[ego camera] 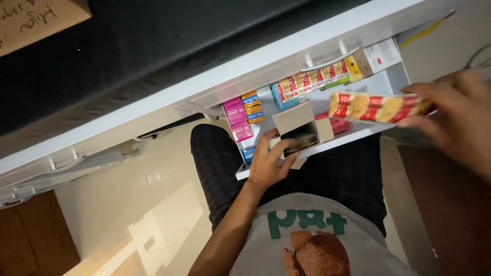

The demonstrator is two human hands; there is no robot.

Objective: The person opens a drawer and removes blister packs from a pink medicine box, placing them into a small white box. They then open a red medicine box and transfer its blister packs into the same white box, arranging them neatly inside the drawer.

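White drawer [394,76] holds boxes; left hand [266,166] grips open carton [302,128], right hand [460,117] pinches sachet strip [376,106]

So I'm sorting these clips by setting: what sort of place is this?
Probably a pharmacy or small shop's stock drawer. The open white drawer holds rows of small coloured boxes; the right hand holds a red-and-yellow sachet strip, the left hand an open carton.

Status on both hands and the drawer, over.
Left hand grips open small box at drawer edge. Right hand holds red-yellow packet strip above it. Nothing blocking.
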